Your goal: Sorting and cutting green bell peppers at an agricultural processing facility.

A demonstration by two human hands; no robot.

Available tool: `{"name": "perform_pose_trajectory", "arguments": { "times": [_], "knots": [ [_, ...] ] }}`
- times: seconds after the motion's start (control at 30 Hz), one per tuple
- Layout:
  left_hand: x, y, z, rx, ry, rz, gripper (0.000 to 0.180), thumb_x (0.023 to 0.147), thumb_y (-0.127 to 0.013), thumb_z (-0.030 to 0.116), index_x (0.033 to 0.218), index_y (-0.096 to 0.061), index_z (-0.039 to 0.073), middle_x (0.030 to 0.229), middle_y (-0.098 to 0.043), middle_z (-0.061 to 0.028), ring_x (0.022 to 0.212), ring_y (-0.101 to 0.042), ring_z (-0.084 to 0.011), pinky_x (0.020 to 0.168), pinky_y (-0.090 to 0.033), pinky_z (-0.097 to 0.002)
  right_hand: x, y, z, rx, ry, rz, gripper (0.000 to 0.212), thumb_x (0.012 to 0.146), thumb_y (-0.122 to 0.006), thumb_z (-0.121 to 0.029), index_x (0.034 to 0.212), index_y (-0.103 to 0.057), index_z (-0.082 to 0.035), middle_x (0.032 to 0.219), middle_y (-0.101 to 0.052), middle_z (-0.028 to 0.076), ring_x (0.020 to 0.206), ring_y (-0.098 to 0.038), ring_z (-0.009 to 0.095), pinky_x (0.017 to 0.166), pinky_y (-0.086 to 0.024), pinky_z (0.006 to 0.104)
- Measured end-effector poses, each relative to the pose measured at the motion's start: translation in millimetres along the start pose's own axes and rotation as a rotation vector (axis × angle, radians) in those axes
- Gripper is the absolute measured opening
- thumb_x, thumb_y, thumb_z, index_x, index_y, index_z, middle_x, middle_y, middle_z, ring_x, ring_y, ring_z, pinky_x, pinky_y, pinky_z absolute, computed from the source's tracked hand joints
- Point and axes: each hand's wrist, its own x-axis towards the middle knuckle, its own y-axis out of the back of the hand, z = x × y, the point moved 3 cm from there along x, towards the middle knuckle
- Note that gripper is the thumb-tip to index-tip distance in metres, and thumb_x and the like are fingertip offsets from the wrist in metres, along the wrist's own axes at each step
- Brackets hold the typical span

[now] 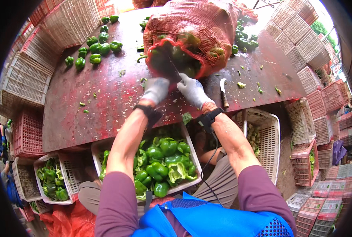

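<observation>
A large red mesh sack full of green bell peppers lies on the table with its open mouth facing me. My left hand, in a pale glove, is closed just below the mouth's left side; what it holds, if anything, is hidden. My gloved right hand is pinched at the lower edge of the mouth. From its fingers a thin dark strand slants up into the opening; whether it is cord or blade is unclear. A curved knife with a dark handle rests to the right of that hand.
The reddish table carries loose bell peppers at the far left and scraps. Below its near edge stands a crate of green peppers, with another crate to its right. Stacked plastic crates line both sides.
</observation>
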Motion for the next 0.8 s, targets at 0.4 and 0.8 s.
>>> {"name": "perform_pose_trajectory", "arguments": {
  "times": [0.4,0.8],
  "knots": [
    [-189.8,-59.3,-187.7,-0.400,0.268,0.007,0.026,0.109,-0.075,0.031,0.122,-0.088,0.012,0.109,-0.088,-0.0143,0.088,-0.085,-0.0302,0.082,-0.067,-0.0490,-132.4,-60.7,-21.0,-0.103,0.024,-0.178,0.056,0.107,-0.069,-0.032,0.162,-0.065,-0.022,0.110,-0.084,0.026,0.106,-0.082,0.046,0.094,-0.065,0.0579],
    [-182.8,87.7,60.8,-1.775,0.106,0.430,0.026,0.118,-0.073,0.029,0.119,-0.079,0.003,0.083,-0.073,-0.0016,0.068,-0.070,-0.0123,0.063,-0.056,-0.0297,-174.4,-22.4,56.1,0.176,-0.142,-0.228,0.062,0.102,-0.072,-0.038,0.162,-0.069,-0.022,0.115,-0.086,0.022,0.107,-0.085,0.040,0.098,-0.063,0.0521]
  ]
}}
